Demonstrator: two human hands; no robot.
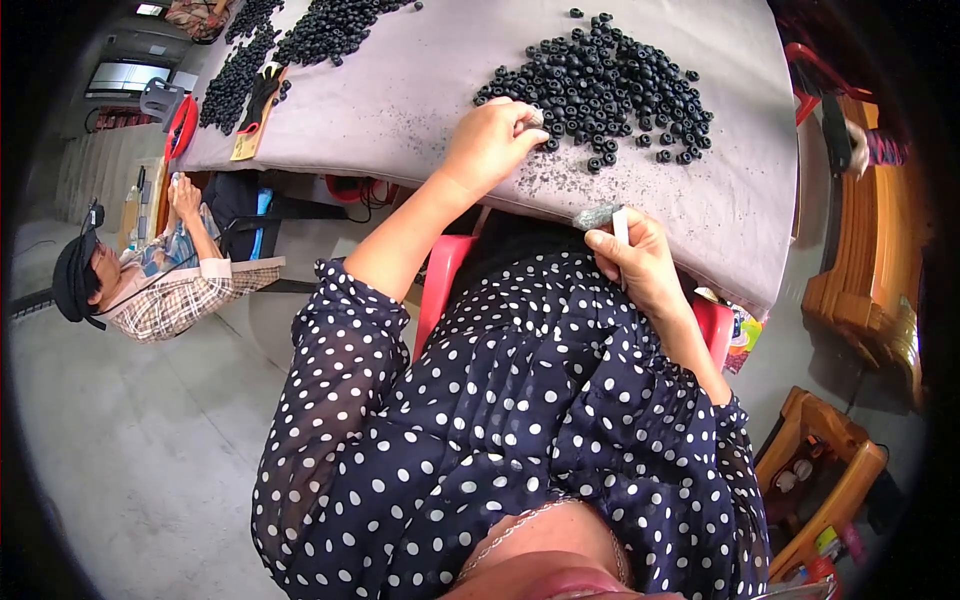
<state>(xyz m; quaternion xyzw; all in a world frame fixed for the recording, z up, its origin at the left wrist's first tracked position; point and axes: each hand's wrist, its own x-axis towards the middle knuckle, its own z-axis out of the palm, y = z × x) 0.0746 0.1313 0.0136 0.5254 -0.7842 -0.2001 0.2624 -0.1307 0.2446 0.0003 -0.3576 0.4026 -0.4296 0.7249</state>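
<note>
A heap of small black ring-shaped pieces lies on the grey cloth-covered table. At the heap's near left edge is my left hand, its fingers curled and the thumb pressed toward the index finger beside a black piece. Whatever sits in that pinch is hidden. A greyish patch shows at its fingertips. Close to the table's front edge, my right hand grips a thin white stick-like tool upright. A grey-green, dusty-looking piece is at its fingertips; I cannot tell whether it covers a finger.
More black pieces are piled at the far left, near a black-and-red glove-like item on a yellow strip. Dark crumbs dot the cloth before me. Another person sits on the left. Wooden furniture stands to the right.
</note>
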